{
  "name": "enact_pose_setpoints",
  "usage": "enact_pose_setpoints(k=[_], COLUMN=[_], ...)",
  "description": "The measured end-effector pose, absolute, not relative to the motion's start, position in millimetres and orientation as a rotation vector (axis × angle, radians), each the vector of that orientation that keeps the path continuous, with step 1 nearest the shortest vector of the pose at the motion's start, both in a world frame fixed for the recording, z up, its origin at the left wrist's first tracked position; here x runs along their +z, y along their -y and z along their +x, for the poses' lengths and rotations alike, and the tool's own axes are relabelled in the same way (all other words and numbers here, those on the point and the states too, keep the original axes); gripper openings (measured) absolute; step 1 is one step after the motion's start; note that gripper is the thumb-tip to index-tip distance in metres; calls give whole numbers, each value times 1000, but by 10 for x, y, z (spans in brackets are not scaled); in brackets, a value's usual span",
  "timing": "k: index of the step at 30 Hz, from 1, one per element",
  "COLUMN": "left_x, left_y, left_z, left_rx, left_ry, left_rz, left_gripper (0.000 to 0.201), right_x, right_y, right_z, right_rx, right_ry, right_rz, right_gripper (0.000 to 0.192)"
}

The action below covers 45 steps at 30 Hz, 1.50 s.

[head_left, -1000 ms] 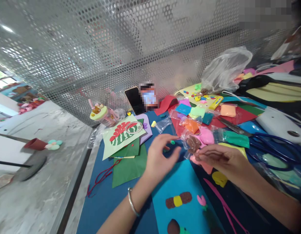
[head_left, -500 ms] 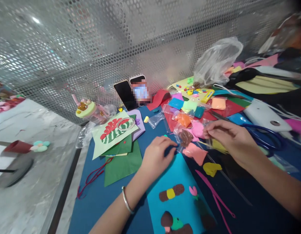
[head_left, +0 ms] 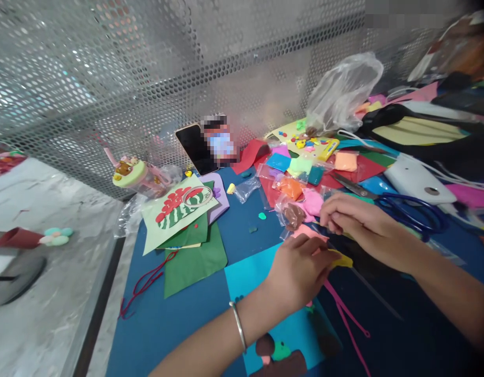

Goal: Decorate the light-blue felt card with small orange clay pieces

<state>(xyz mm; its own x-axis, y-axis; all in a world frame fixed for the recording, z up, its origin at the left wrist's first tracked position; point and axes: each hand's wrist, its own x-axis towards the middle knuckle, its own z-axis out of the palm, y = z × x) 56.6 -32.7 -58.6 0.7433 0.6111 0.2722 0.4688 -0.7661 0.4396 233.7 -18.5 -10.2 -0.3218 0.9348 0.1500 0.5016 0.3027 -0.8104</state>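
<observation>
The left hand [head_left: 299, 272] is seen from the back, wrist ringed by a thin metal bangle [head_left: 238, 327]; its fingers [head_left: 304, 243] are curled narrow over a soft yellow clay piece [head_left: 341, 260], which lies on the worktop [head_left: 179, 324] just beside the pink clay slab [head_left: 309, 232]; whether the clay is actually gripped cannot be told, since the fingertips are hidden. The right hand [head_left: 357, 224] is held just beyond it, fingers drawn together near a clear bag edge; what is pinched, if anything, cannot be made out.

The worktop is covered in matt dark blue sheet; a lighter turquoise foam sheet [head_left: 253, 272] lies under the left wrist, bearing brown and green clay shapes [head_left: 275, 353] cut off by the lower edge. A thin pink plastic modelling tool [head_left: 346, 319] lies to the right of it. Small glossy bags of brown clay [head_left: 293, 214], orange clay [head_left: 292, 187] and pink clay [head_left: 313, 201] are heaped behind the hands. Blue-handled scissors [head_left: 406, 209] lie to the right; a crumpled clear plastic bag [head_left: 341, 94] stands at the back. A pale green card with a red and green motif [head_left: 179, 209] rests on green felt [head_left: 194, 256]; a red cord [head_left: 147, 283] trails beside it. A dark phone [head_left: 192, 149] leans against the perforated metal screen [head_left: 147, 78]; part of the area next to it is blurred. No writing is legible.
</observation>
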Motion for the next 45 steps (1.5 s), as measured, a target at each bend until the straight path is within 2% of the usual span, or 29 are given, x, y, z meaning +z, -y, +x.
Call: enact_pose_setpoints(k=[4, 7, 11, 16, 22, 28, 37, 45], left_x=[-554, -441, -237, -153, -264, -313, -335, -432], left_y=[252, 149, 31, -56, -188, -291, -320, -446], left_z=[582, 527, 403, 298, 163, 36, -17, -148], left_rx=[559, 694, 927, 1022, 1056, 959, 814, 792], left_ry=[-778, -844, -914, -965, -1244, -1367, -1537, -1731], left_rz=[2549, 2305, 1972, 1849, 2242, 2418, 2637, 2839], left_gripper=[12, 4, 7, 4, 5, 6, 3, 15], right_x=[-137, -169, -173, -124, -110, -85, -163, -168], right_y=[184, 165, 136, 100, 29, 12, -56, -62], right_z=[2372, 2405, 2437, 2512, 2694, 2777, 2782, 2709], right_rx=[887, 858, 819, 681, 304, 108, 168, 288], right_ry=[1850, 1700, 1663, 1672, 1731, 1769, 1862, 1888], right_rz=[-1315, -1392, -1399, -1412, -1442, -1523, -1722, -1655], right_gripper=[21, 15, 18, 20, 16, 20, 22, 25])
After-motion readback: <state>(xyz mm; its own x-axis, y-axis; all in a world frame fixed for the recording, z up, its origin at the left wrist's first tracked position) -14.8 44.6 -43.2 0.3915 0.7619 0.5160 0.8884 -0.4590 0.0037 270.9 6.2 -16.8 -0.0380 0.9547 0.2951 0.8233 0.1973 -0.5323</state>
